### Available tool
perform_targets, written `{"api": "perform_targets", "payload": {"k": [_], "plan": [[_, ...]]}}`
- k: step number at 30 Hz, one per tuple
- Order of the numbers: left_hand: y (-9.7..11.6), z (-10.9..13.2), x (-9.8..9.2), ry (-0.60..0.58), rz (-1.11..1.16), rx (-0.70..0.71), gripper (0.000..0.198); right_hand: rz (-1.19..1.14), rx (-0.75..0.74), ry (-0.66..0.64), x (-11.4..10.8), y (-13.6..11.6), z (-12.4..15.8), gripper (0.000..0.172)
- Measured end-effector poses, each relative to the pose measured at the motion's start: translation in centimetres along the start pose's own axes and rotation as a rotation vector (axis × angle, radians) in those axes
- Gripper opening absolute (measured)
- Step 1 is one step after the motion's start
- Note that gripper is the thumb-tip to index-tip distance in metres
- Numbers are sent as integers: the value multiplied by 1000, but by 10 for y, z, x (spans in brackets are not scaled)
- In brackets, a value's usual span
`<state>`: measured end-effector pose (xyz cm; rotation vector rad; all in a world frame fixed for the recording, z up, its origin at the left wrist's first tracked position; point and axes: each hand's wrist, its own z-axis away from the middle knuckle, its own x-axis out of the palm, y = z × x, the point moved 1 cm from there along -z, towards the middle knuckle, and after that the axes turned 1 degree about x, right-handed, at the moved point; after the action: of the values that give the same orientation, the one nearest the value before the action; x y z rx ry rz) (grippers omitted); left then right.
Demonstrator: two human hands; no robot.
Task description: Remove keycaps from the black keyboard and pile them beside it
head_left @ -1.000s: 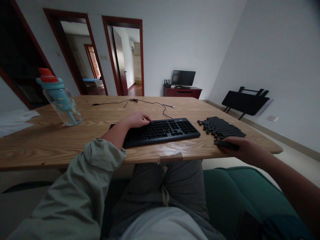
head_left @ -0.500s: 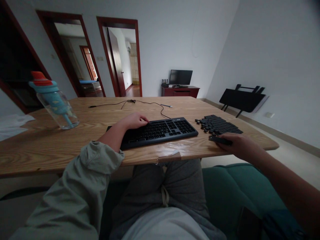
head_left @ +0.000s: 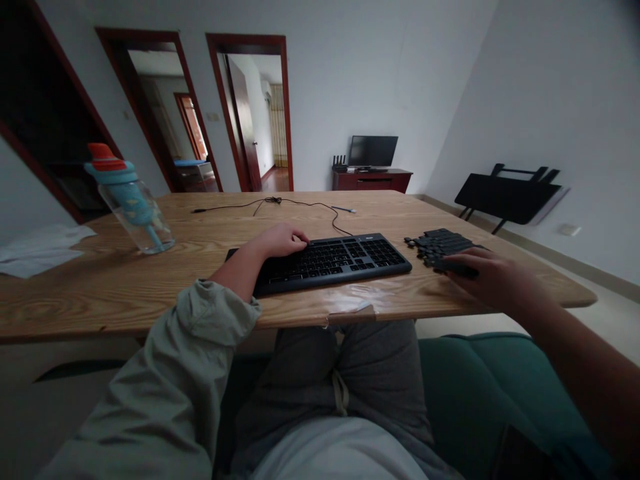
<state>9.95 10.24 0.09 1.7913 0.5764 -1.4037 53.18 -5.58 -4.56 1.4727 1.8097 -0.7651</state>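
Room: dim, white-walled, with a long wooden tabletop (head_left: 125, 280) in front of the seated person.
Left hand (head_left: 280, 240): lay palm down with fingers loosely curved on the near-left end of the keyboard (head_left: 345, 260); it gripped nothing.
Right hand (head_left: 493, 277): reached out low over the tabletop's near edge, fingertips on a dark bar-shaped piece (head_left: 453, 268). It was unclear whether they pinched it or only pressed on it.
Keyboard: sat between the two hands, its right end just short of the right hand.
Heap of loose keycaps (head_left: 435, 243): lay just beyond the right fingertips, touching or nearly touching the bar-shaped piece.
Risk, scatter: a sideways sweep of the right hand would likely push keycaps out of the heap, and some could roll off the nearby edge.
Risk, drop: the bar-shaped piece lay close to the edge, so a weak fingertip hold could send it onto the lap or the floor.
Risk, sliding: the left hand's light rest might not stop the keyboard from shifting.
Water bottle (head_left: 133, 207): stood well to the left of the left hand, probably out of harm.
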Motion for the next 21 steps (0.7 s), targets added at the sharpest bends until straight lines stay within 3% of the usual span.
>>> {"api": "perform_targets", "payload": {"k": [2, 4, 5, 7, 8, 9, 11, 13, 15, 17, 19, 21], "plan": [[7, 7, -4, 64, 6, 50, 35, -81, -40, 114, -7, -9, 24, 27], [26, 27, -9, 202, 20, 180, 31, -244, -69, 159, -5, -24, 60, 24], [40, 42, -10, 281, 55, 269, 28, -322, -85, 138, 2, -34, 81, 26], [71, 83, -6, 406, 199, 428, 24, -473, -102, -25, 28, -56, 125, 36], [85, 106, 2, 435, 290, 489, 23, -503, -83, -129, 46, -67, 145, 41], [97, 130, 16, 420, 374, 567, 22, -495, -23, -124, 65, -77, 163, 43], [105, 173, 60, 263, 457, 616, 25, -437, 198, -78, 105, -95, 188, 49], [90, 206, 122, 121, 386, 358, 25, -455, 288, -43, 137, -108, 200, 52], [60, 227, 192, 155, 324, -147, 34, -458, 308, 24, 156, -117, 203, 57], [29, 241, 255, 154, 346, -504, 63, -457, 299, 80, 163, -124, 202, 64], [10, 247, 298, 141, 444, -583, 80, -449, 295, 112, 164, -129, 199, 73], [0, 246, 316, 147, 494, -582, 84, -430, 311, 113, 163, -133, 195, 81]]}}
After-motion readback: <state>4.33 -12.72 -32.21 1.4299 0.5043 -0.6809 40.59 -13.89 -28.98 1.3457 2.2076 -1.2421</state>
